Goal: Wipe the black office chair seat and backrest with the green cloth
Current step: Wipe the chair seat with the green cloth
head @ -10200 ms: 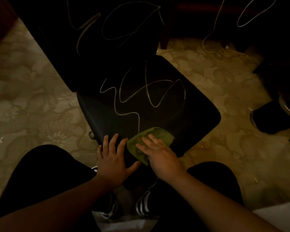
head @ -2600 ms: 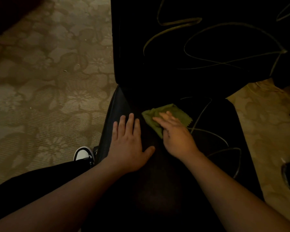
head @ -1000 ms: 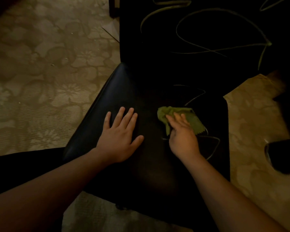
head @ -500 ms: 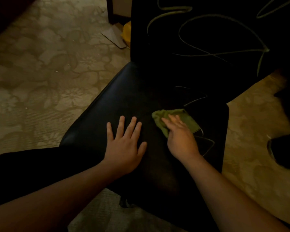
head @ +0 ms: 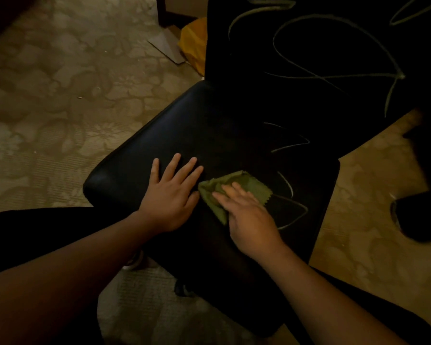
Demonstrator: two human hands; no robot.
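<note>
Light is dim and warm from my feed; corners fall to black. Floor: beige carpet (head: 60, 100) with a pale floral pattern, a few small specks on it. At top centre I note a dark furniture leg (head: 161, 8), a flat grey board (head: 166, 44) lying on the carpet, and a yellow bag (head: 195, 43) just beside it.

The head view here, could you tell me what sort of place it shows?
Probably a carpeted room in a home or office: floral patterned carpet, a black office chair seat, and a yellow bag on the floor.
</note>
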